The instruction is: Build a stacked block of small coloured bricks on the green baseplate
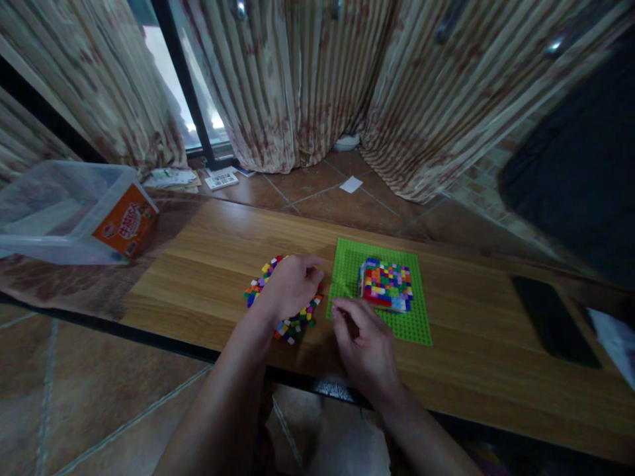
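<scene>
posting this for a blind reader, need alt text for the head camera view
A person's left hand rests on a pile of small coloured bricks on a wooden table, while the right hand touches a green baseplate bearing a multicoloured brick block.

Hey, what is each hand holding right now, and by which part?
Cannot be told. The left hand rests on the brick pile; the right hand has its fingers at the green baseplate edge. Any brick held is hidden.
</scene>
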A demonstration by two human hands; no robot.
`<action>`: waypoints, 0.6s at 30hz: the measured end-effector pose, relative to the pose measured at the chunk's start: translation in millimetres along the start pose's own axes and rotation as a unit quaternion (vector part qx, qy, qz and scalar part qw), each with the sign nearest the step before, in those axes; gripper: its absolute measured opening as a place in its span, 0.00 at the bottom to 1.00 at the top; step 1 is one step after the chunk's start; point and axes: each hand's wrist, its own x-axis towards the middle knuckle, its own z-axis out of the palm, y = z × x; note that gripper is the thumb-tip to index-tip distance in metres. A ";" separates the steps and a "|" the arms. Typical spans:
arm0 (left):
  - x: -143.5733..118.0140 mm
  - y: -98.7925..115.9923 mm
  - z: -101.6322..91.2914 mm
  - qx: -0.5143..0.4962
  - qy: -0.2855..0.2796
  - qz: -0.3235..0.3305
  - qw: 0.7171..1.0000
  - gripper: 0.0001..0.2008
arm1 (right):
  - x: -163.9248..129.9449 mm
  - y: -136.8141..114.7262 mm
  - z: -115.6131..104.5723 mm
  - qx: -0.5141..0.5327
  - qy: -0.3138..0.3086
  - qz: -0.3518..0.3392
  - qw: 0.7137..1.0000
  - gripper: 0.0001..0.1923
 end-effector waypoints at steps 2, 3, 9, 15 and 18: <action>0.2 1.1 -0.7 0.007 0.002 -0.003 1.000 0.13 | -0.5 1.2 -10.2 0.008 0.005 -0.004 1.000 0.11; 0.4 1.6 -0.9 0.010 0.001 -0.005 1.000 0.12 | -0.6 2.8 -15.7 0.010 0.008 -0.004 1.000 0.11; 1.5 3.0 -0.1 0.021 -0.007 0.002 1.000 0.11 | 5.4 27.5 -48.0 -0.026 0.078 0.028 0.996 0.08; 4.0 2.8 3.9 0.028 -0.005 0.018 0.999 0.10 | 10.7 48.5 -60.0 -0.040 0.109 0.066 0.991 0.07; 4.6 4.2 4.7 0.035 -0.009 0.020 0.999 0.09 | 10.9 50.3 -56.8 -0.050 0.109 0.059 0.991 0.06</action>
